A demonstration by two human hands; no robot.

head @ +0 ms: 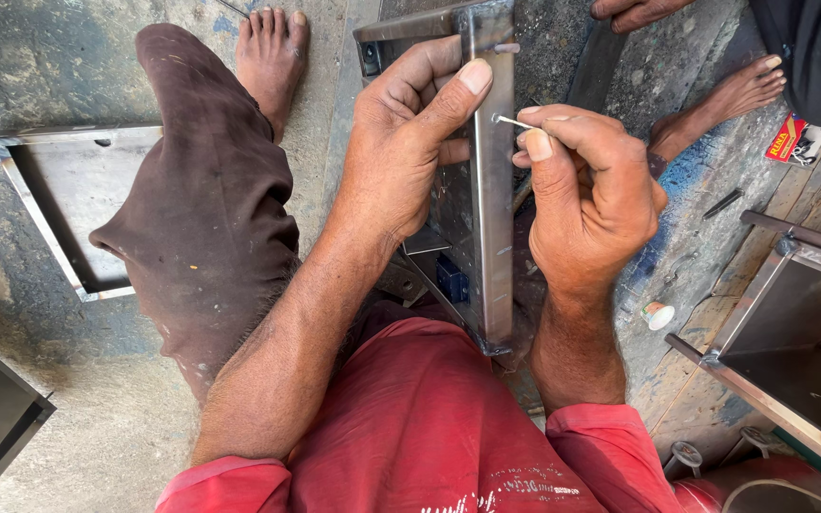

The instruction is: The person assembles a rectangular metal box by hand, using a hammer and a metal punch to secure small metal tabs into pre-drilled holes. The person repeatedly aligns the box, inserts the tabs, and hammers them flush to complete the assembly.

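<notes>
Floor (pixel 116 418): rough concrete filled the left of the frame, with a shallow steel tray (pixel 78 204) lying at centre left.
Steel frame (pixel 486 190): an angle-section panel stood upright at centre frame, propped between the knees; it looked rigid, fairly heavy and sharp-edged, best gripped along its flat flange.
Left hand (pixel 410 133): it was wrapped around the flange at upper centre, thumb pressed on the face.
Right hand (pixel 591 190): it was curled, thumb and fingertips pinching the rivet.
Rivet (pixel 515 122): thin, light and easily dropped, its tip touched the flange.
</notes>
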